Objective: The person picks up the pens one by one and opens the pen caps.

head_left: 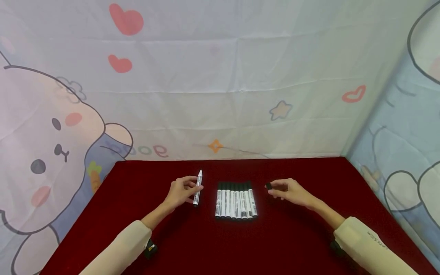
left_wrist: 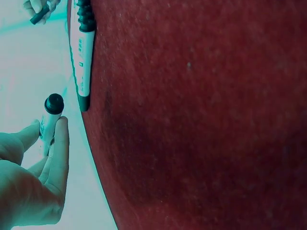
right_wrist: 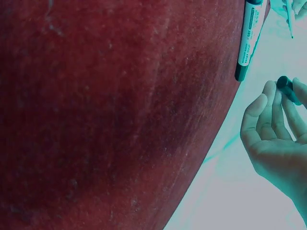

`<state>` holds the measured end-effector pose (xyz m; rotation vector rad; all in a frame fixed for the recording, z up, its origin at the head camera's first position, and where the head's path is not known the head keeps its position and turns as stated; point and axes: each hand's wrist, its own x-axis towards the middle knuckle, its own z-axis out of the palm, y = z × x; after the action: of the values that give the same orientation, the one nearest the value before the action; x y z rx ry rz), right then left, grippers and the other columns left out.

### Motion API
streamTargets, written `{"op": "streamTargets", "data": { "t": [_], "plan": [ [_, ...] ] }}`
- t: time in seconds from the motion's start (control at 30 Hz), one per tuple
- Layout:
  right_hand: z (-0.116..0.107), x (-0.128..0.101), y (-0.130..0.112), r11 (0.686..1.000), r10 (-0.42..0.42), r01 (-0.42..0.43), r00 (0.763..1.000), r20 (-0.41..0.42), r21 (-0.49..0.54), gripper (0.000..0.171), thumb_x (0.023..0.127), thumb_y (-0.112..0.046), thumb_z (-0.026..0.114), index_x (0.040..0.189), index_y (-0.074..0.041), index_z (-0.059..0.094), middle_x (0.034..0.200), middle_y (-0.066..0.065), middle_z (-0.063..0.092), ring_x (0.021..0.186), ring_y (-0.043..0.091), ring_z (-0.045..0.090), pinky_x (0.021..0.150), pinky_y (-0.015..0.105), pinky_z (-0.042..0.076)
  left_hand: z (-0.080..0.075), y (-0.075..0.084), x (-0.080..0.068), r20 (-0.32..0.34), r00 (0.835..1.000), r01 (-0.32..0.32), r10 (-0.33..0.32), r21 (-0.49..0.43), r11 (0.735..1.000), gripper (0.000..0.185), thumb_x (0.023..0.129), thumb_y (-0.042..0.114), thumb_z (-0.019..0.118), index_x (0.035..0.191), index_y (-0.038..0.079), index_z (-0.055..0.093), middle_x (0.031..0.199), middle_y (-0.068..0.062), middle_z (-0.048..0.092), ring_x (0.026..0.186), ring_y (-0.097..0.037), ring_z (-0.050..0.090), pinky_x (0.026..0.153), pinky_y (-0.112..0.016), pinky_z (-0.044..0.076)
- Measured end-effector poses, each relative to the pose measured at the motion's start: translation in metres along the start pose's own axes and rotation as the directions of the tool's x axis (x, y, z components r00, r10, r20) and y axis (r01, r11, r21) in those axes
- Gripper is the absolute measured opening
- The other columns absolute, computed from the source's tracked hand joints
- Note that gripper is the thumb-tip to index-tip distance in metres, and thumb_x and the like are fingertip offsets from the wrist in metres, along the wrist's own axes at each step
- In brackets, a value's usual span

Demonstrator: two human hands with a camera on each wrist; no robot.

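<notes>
Between thumb and fingers, my left hand (head_left: 180, 192) pinches an uncapped white marker (head_left: 198, 189), its bare tip pointing up and away. The left wrist view shows the black end of that marker (left_wrist: 54, 104) past the fingertips. On the other side, my right hand (head_left: 289, 191) pinches a small black marker cap (head_left: 269, 186); the same cap (right_wrist: 289, 90) appears between thumb and fingers in the right wrist view. A row of several white markers (head_left: 235, 202) with black caps lies side by side between the two hands, touching neither.
Dark red cloth (head_left: 237, 248) covers the table. Behind it hangs a pale printed curtain (head_left: 206, 76) with hearts and a cartoon bear, and another printed sheet (head_left: 395, 145) stands at the right. Dark wrist devices (head_left: 150, 249) sit at the sleeves.
</notes>
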<state>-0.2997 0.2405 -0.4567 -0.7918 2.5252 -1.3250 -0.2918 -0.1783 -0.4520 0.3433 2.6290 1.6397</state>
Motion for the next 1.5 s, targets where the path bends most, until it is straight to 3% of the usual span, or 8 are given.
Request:
{"op": "streamTargets", "data": {
  "t": [0.43,0.83,1.23,1.5],
  "plan": [
    [0.004,-0.003,0.003,1.000,0.020,-0.020,1.000,-0.009,0.015,0.036,0.100,-0.018,0.067,0.127,0.006,0.064,0.103,0.020,0.070,0.082,0.017,0.066,0.068,0.024,0.056,-0.009,-0.019,0.017,-0.087,0.996,0.027,-0.024,0.034,0.999,0.047,0.095,0.016,0.074,0.133,-0.007,0.060,0.102,-0.026,0.070,0.073,-0.020,0.073,0.061,-0.039,0.064],
    [0.003,-0.003,0.003,0.999,0.040,-0.040,0.999,0.000,0.003,0.038,0.101,-0.021,0.066,0.128,0.006,0.064,0.104,0.018,0.072,0.084,0.014,0.066,0.068,0.023,0.055,-0.012,-0.039,0.041,-0.177,0.984,0.007,0.015,0.125,0.992,0.043,0.094,0.010,0.075,0.128,-0.012,0.062,0.097,-0.030,0.071,0.072,-0.030,0.075,0.055,-0.034,0.062],
    [0.002,-0.004,0.008,0.998,0.057,-0.057,0.998,0.003,-0.012,0.043,0.100,-0.023,0.066,0.130,0.009,0.063,0.098,0.013,0.073,0.083,0.014,0.065,0.069,0.023,0.055,-0.017,-0.048,0.057,-0.177,0.982,0.083,-0.058,0.139,0.987,0.040,0.094,0.013,0.074,0.124,-0.012,0.064,0.094,-0.026,0.072,0.061,-0.014,0.069,0.054,-0.032,0.062],
    [0.009,-0.004,0.011,0.999,0.045,-0.045,0.999,0.006,0.002,0.042,0.099,-0.022,0.069,0.128,0.008,0.064,0.101,0.015,0.074,0.083,0.013,0.066,0.068,0.024,0.057,-0.018,-0.052,0.054,-0.179,0.974,0.165,-0.139,0.139,0.977,0.039,0.092,0.014,0.077,0.121,-0.010,0.066,0.093,-0.022,0.073,0.060,-0.010,0.068,0.055,-0.032,0.062]
  ]
}}
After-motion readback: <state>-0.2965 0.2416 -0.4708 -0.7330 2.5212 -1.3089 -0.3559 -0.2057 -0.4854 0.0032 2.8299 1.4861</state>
